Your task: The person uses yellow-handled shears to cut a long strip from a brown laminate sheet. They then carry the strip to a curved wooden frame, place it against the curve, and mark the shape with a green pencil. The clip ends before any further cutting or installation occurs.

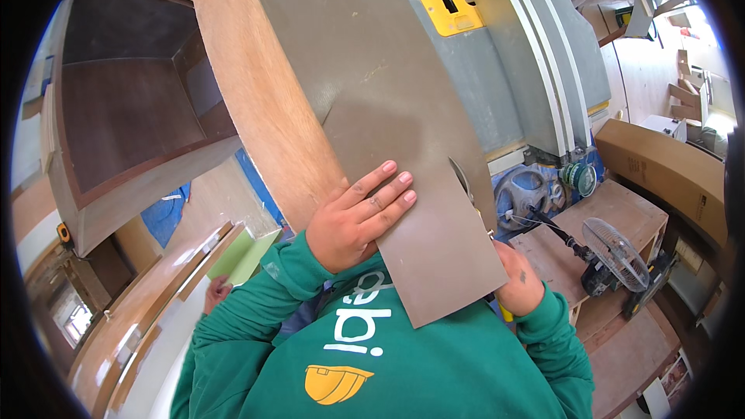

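Head view shows my left hand (353,221) open, palm down on a brown sheet (380,120). The sheet lies over a pale wooden board (268,77) and a grey desk (483,85), its near end reaching over my green sweatshirt (434,376). My right hand (521,278) is at that end's right edge, fingers hidden, so I cannot tell its grip; just ahead, a curved metal blade (460,176) shows beside a slit.

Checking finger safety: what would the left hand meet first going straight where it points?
Sliding over the brown sheet, the left hand might first meet the curved metal tool, or narrowly miss it; depth is unclear.
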Motion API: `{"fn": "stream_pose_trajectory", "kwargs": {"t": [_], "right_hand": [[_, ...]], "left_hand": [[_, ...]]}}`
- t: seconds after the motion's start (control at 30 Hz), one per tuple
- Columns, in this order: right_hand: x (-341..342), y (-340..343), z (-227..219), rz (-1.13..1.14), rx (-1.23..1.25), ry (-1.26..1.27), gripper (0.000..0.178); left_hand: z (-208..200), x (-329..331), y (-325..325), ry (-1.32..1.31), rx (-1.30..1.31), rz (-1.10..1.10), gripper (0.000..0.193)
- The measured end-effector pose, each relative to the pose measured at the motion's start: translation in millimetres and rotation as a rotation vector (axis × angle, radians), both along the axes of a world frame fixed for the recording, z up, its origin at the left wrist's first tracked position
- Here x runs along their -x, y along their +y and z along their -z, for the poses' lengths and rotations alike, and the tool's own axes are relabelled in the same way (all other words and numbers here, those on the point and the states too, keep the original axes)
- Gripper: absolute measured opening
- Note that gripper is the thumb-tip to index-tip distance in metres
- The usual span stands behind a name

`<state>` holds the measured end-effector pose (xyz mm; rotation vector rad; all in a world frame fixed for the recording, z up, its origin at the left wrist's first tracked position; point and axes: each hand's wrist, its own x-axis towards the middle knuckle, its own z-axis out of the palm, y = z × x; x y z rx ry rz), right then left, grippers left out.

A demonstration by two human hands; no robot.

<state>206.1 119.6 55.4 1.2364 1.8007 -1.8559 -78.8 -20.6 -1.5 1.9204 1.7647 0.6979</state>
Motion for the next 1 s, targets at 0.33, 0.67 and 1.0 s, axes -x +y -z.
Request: {"fn": "stream_pose_trajectory", "kwargs": {"t": [0.33, 0.67, 1.0], "right_hand": [[-1.9, -1.2, 0.5, -0.011, -0.011, -0.023, 0.042], [-1.7, -0.6, 4.2, -0.01, -0.042, 0.035, 0.036], [-6.5, -2.3, 12.9, -0.023, -0.083, 0.079, 0.032]], "left_hand": [[-3.5, 1.2, 4.4, -0.032, -0.02, 0.026, 0.062], [-4.3, 2.1, 4.2, 0.001, 0.002, 0.04, 0.065], [1.3, 0.1, 1.8, 0.024, -0.013, 0.019, 0.067]]}}
